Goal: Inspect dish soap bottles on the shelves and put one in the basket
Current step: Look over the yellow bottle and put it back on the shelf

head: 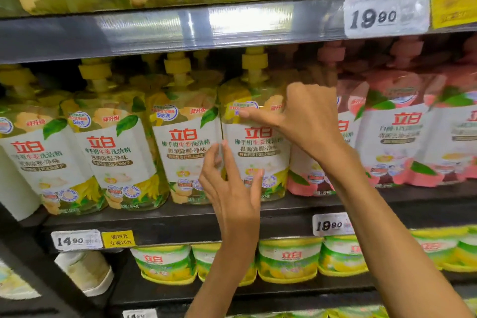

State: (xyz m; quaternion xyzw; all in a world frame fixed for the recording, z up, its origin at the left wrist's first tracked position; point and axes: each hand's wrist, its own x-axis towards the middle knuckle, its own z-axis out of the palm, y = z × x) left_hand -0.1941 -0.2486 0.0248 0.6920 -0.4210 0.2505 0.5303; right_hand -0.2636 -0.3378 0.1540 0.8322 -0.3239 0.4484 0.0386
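A yellow dish soap bottle with a pump cap and a white label stands on the middle shelf, rightmost in a row of like bottles. My right hand grips its upper right shoulder, with the thumb laid across the front and the fingers curled round the side. My left hand lies against its lower left front, fingers nearly straight and reaching to the gap beside the neighbouring bottle. No basket is in view.
More yellow bottles stand to the left and pink ones to the right. The upper shelf rail hangs just above the pump caps. Green-and-yellow bottle tops fill the shelf below. Price tags line the edges.
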